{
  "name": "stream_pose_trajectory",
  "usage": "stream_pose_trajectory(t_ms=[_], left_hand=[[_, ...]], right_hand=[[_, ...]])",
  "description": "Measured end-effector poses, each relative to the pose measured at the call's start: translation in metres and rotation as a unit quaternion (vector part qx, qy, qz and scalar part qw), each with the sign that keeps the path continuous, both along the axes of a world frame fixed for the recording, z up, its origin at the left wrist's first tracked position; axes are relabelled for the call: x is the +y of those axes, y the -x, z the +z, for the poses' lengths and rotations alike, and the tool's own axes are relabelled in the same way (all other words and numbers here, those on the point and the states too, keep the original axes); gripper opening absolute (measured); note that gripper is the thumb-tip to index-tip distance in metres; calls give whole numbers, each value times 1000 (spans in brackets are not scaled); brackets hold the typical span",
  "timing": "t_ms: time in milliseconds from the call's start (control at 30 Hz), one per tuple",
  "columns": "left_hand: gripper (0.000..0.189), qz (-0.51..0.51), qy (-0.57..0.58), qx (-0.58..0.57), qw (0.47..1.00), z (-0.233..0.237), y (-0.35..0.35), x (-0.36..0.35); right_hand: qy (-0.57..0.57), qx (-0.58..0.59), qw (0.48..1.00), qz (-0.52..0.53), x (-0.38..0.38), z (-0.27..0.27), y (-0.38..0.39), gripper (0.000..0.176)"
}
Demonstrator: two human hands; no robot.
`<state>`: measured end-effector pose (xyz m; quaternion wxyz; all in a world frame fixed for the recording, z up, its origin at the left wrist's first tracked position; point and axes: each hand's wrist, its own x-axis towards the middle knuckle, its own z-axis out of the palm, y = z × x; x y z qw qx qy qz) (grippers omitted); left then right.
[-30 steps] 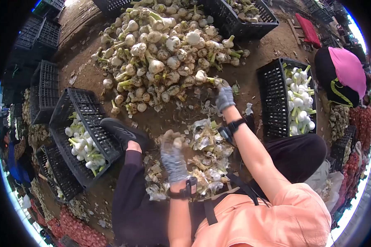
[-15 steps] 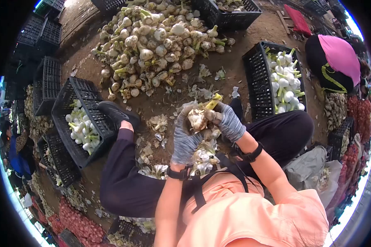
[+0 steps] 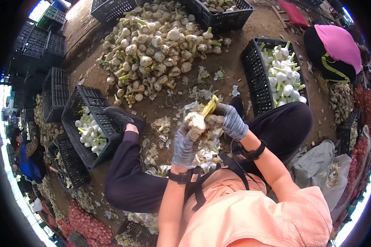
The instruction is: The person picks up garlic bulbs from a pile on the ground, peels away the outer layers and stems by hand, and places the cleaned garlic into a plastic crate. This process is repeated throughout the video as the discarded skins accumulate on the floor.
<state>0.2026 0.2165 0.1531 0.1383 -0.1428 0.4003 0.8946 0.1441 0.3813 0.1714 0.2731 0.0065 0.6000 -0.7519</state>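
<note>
Wristbands, dark, one per wrist [image 3: 252, 153]: any lettering is being lost to small size.

Garlic bulb, single [image 3: 195, 120]: sitting between the two hands, in front of the torso and above the peelings. Skin is showing pale cream, with a browner underside; a thick yellow-green stalk [image 3: 210, 106] is rising at a tilt, up and to the right.

Left hand, grey knit glove [image 3: 183, 144]: gripping the bulb from its left and lower side, fingers curling round it.

Right hand, matching glove [image 3: 231, 120]: closing on the bulb's right side, near the stalk's base.

Peelings, papery, loose [image 3: 208, 153]: lying on the ground below the hands and between the legs.

Garlic pile, soil-marked, stalks attached [image 3: 152, 51]: lying ahead, beyond the hands.

Right crate, black, slatted [image 3: 252, 84]: holding clean white bulbs; the bent right knee [image 3: 294, 123] is covering its near edge.

Left crate, similar [image 3: 99, 109]: tilting in view, holding white bulbs; a dark shoe [image 3: 125, 118] is resting just beside it.

Person in pink and black [image 3: 338, 43]: bending beyond the right crate.
</note>
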Motion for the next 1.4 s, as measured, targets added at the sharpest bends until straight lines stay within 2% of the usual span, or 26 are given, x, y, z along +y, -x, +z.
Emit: stream_pose_trajectory(t_ms=[100, 233, 333, 400, 467, 533, 600, 633, 667, 733, 800, 833, 867, 900, 933, 1000, 1033, 1067, 1100, 1133, 1167, 1200, 1267, 1333, 1367, 1400], left_hand=[[66, -4, -69, 6, 998, 21, 4, 8], [68, -3, 47, 39, 998, 17, 5, 16], [67, 3, 19, 25, 999, 14, 5, 16], [67, 3, 13, 20, 1000, 19, 5, 17], [62, 16, -12, 20, 1000, 22, 6, 18], [59, 1, 11, -10, 1000, 12, 4, 15], [64, -17, -81, -119, 989, 9, 10, 10], [72, 38, -14, -217, 975, 18, 16, 18], [72, 39, -13, -218, 975, 14, 18, 15], [72, -74, -89, -249, 962, 5, 22, 3], [73, -105, -117, -192, 969, 1, 19, 5], [73, -2, 81, -44, 996, -3, 19, 23], [77, 103, 274, 107, 950, -5, 19, 33], [87, 78, 293, 152, 941, -4, 12, 31], [87, 77, 294, 152, 941, -3, 11, 28], [79, 44, 406, 131, 903, -2, 11, 22], [72, 87, 378, 103, 916, 10, 17, 28], [72, 87, 377, 100, 917, 8, 19, 25], [61, 63, 225, 23, 972, 4, 21, 18], [55, 38, 66, -54, 996, 7, 23, 12], [56, 23, 70, -133, 988, 18, 24, 9], [56, 23, 71, -135, 988, 17, 26, 5], [59, -41, -107, -225, 968, 13, 33, -3], [60, -72, -55, -180, 980, -9, 30, -7], [60, 27, 181, -19, 983, -15, 28, -1], [61, 124, 401, 143, 897, -19, 24, 2]], right_hand=[[76, -64, 994, -41, 2, 1, -1, 30], [38, -31, 999, -20, 1, 0, 2, 32], [5, -32, 999, 10, 7, 8, 4, 32], [27, 57, 998, 1, 8, 4, 0, 32], [78, 37, 996, 2, 13, 3, -2, 32], [35, 39, 998, 16, 16, 5, -2, 35], [28, 25, 999, 17, 18, -6, -6, 36], [24, 47, 999, -1, 18, -10, -7, 36], [19, 69, 997, -18, 18, -16, -8, 36], [-35, 79, 995, -48, 12, -26, -9, 33], [46, -81, 992, -90, 9, -23, -6, 28], [105, -157, 972, -138, 4, -26, -6, 23], [105, -157, 972, -139, -1, -30, -8, 23], [175, -227, 942, -176, -5, -33, -9, 22], [244, -295, 900, -210, -8, -35, -11, 21], [190, -279, 921, -196, -7, -37, -13, 18], [-3, -89, 989, -114, -5, -38, -13, 17], [-196, 107, 975, -21, -3, -39, -13, 16], [-231, 136, 963, -7, 2, -39, -16, 16], [-232, 134, 964, -6, 3, -39, -15, 16], [-196, 147, 969, 11, 5, -40, -12, 17], [-159, 161, 974, 27, 6, -40, -11, 18], [-184, 130, 974, 26, 4, -44, -10, 17], [-56, 24, 997, -46, 1, -59, -8, 17], [-12, -31, 999, -33, 5, -58, -9, 16], [-13, -32, 999, -34, 5, -56, -12, 16]])
